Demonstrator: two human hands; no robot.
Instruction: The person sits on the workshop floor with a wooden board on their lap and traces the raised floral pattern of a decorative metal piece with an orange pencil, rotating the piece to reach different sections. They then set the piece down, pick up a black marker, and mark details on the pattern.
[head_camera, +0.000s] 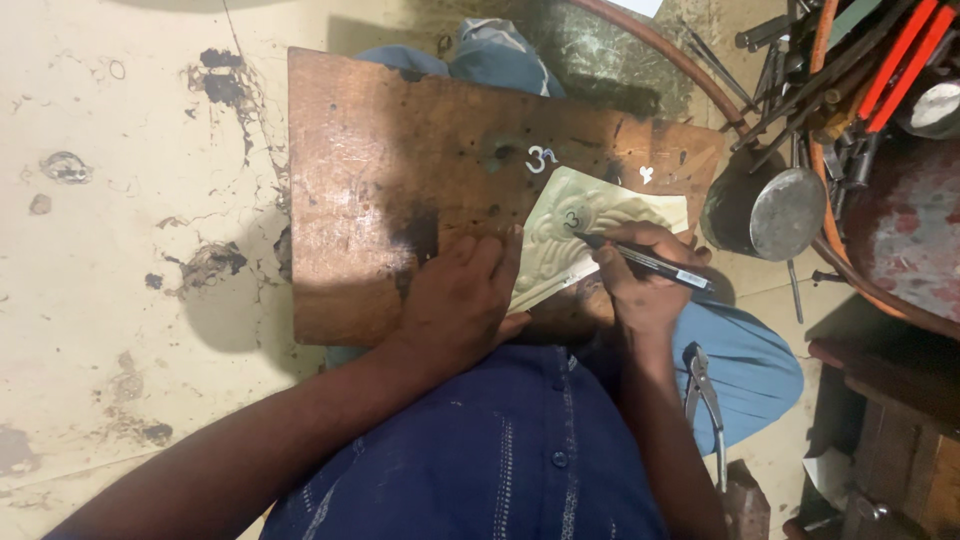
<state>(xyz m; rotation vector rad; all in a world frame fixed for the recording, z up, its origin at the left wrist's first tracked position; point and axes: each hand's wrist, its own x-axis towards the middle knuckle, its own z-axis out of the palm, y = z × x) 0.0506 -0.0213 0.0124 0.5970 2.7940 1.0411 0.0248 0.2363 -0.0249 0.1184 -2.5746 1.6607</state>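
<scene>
Wooden board (400, 170) was brown, scuffed and pitted, matt; the pale embossed sheet (590, 225) on it looked like thin metal with a dull sheen. Pen (650, 265) was glossy black, likely plastic. Floor (120, 250) was rough, stained concrete; pliers (705, 395) were bare steel on blue cloth.

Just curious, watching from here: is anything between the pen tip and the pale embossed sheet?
Nothing visible. The right hand holds the pen with its tip on the sheet; the left hand presses the sheet's left edge, off to the side.
</scene>
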